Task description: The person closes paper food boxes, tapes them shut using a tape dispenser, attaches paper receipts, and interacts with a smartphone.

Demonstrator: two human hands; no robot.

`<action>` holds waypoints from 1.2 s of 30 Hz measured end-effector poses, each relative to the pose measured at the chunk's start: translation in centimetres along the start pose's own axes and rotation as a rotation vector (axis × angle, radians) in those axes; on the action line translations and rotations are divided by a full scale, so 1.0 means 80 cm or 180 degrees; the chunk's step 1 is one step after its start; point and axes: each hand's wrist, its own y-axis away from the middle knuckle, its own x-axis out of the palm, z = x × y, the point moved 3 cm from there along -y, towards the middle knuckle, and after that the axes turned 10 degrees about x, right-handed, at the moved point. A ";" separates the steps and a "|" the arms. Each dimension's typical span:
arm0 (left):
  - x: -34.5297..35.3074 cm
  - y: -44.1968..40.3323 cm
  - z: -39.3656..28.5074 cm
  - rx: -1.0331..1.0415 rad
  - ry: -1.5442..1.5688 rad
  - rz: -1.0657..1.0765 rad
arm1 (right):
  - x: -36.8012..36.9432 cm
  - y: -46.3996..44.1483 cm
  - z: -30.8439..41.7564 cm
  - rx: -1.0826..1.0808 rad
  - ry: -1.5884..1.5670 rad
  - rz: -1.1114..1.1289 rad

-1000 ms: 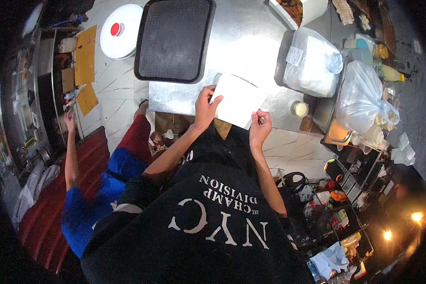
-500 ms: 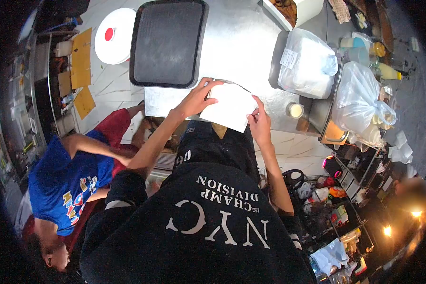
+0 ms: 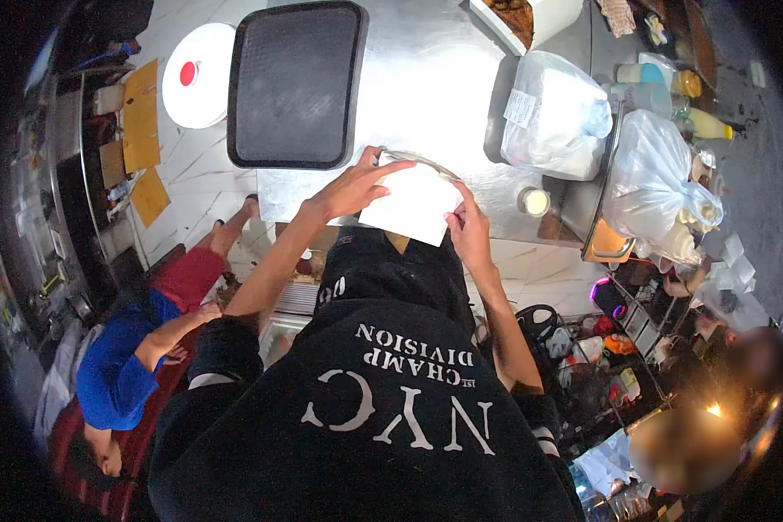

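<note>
A white paper piece [image 3: 409, 207], glaring in the light, is held at the near edge of the metal table. Its far edge bows away in a curve with a thin dark line along it; whether it is a bag or a box blank I cannot tell. My left hand [image 3: 357, 189] grips its left side, thumb on top and index finger stretched along the far edge. At the right side, my right hand [image 3: 470, 228] pinches the paper, index finger at the far corner and thumb below it.
A black tray [image 3: 297, 87] lies on the metal table [image 3: 426, 96]. To the right are a small white-topped cup [image 3: 535, 202], a clear bag of white items [image 3: 555, 117] and a knotted plastic bag [image 3: 657, 178]. A person in a blue shirt [image 3: 117, 374] is at left.
The paper's far edge now bows open more, and my right index finger has shifted to its far corner. The person at left has moved further off and turned.
</note>
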 end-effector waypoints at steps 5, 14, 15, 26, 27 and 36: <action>0.002 0.007 0.008 -0.0069 0.0246 -0.0066 | -0.001 -0.002 0.004 0.0008 0.0095 0.0047; 0.010 0.002 0.021 -0.0265 0.0198 -0.0094 | -0.001 -0.011 -0.004 -0.0035 0.0204 0.0165; 0.012 0.003 0.020 -0.0250 0.0182 -0.0175 | -0.001 -0.011 -0.005 -0.0067 0.0202 0.0161; -0.001 0.000 0.023 -0.0193 0.0473 -0.0620 | -0.006 -0.017 0.003 0.0312 -0.0367 0.0350; 0.000 -0.001 0.022 -0.0217 0.0421 -0.0511 | -0.006 -0.019 0.004 0.0135 -0.0342 0.0305; 0.009 0.000 0.017 0.0397 -0.0043 -0.0683 | -0.006 -0.024 -0.008 0.0045 -0.0273 0.0480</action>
